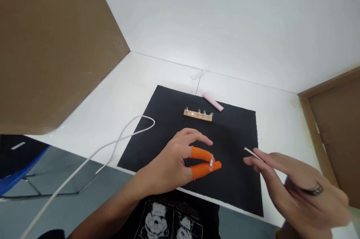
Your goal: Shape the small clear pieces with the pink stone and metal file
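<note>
My left hand (185,158) is above the black mat, with orange finger cots (200,153) on its thumb and index finger. Pinched between those two tips is a small clear piece that looks like a nail tip (211,162), with a whitish patch in its middle. To the right, my right hand (298,190), wearing a ring, grips a thin pale flat stick (253,153) between thumb and fingers; its end points toward the left hand, apart from the clear piece. Beyond the left hand lies a small wooden strip (193,114) carrying several upright clear pieces.
A pink bar (213,102) lies across the far edge of the black mat (168,100). On the left, a white cable (120,139) loops over the white table (118,93). Brown panels (56,44) stand at both sides, with a white wall behind.
</note>
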### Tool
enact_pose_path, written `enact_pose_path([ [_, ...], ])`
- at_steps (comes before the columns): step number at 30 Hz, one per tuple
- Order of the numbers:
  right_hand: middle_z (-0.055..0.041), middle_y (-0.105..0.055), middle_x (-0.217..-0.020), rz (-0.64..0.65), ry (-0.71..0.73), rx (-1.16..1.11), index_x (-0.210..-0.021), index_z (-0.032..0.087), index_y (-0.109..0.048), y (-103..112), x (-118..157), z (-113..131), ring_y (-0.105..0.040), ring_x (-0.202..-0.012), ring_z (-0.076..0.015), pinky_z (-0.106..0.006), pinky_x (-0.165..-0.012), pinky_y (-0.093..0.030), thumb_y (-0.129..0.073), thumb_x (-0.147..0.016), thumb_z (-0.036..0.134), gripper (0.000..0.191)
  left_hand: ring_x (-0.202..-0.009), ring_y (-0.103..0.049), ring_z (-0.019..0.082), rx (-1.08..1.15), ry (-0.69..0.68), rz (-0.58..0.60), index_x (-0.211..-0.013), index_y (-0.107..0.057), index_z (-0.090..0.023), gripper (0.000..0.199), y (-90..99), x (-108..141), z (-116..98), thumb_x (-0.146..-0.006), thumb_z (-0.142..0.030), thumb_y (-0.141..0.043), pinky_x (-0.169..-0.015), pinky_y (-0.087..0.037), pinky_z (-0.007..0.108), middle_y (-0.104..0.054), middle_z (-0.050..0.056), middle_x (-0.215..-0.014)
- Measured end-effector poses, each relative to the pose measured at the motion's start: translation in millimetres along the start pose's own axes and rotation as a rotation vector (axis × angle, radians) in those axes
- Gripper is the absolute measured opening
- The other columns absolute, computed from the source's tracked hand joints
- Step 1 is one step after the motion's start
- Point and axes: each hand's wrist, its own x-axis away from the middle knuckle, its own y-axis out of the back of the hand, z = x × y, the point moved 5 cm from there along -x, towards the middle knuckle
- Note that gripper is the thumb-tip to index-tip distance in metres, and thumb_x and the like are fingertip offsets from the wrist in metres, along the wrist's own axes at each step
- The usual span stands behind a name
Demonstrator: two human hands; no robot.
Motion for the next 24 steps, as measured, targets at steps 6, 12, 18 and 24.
enact_pose_path([
  [6,0.0012,-0.084,-0.078,0.253,0.121,-0.161,-0.098,0.02,-0.074,-14.6,-6.9,35.4,-0.078,-0.061,-0.0148,-0.029,-0.06,-0.062,-0.066,-0.107,0.011,0.015,-0.128,-0.068,0.026,-0.013,-0.017,-0.005,-0.101,-0.088,-0.021,0.004,0.8,-0.8,-2.9,-0.098,-0.022,-0.085,-0.113,-0.059,0.044,-0.081,0.01,-0.129],
  [12,0.0017,-0.082,-0.073,0.04,0.08,0.015,-0.115,0.021,-0.076,-2.1,-12.5,10.4,-0.072,-0.052,-0.0152,-0.029,-0.05,-0.055,-0.074,-0.099,0.004,0.024,-0.129,-0.068,0.027,-0.016,-0.009,0.007,-0.101,-0.087,-0.021,0.004,1.6,-2.3,-4.2,-0.098,-0.02,-0.085,-0.113,-0.059,0.044,-0.081,0.01,-0.13],
  [18,0.0008,-0.084,-0.079,0.245,0.116,-0.129,-0.104,0.019,-0.075,-15.5,-6.4,37.7,-0.078,-0.062,-0.0143,-0.029,-0.063,-0.063,-0.068,-0.106,0.011,0.011,-0.128,-0.069,0.026,-0.005,-0.02,0.0,-0.099,-0.088,-0.022,0.003,1.3,-3.4,-4.0,-0.098,-0.023,-0.086,-0.112,-0.06,0.044,-0.081,0.009,-0.13],
  [24,-0.001,-0.085,-0.08,0.016,0.033,-0.051,-0.114,0.019,-0.077,-5.0,-6.3,10.9,-0.075,-0.057,-0.015,-0.028,-0.053,-0.057,-0.075,-0.096,0.0,0.026,-0.129,-0.068,0.026,-0.013,-0.021,0.008,-0.1,-0.087,-0.022,0.003,0.9,-2.6,-3.6,-0.098,-0.02,-0.085,-0.113,-0.059,0.043,-0.08,0.009,-0.131],
])
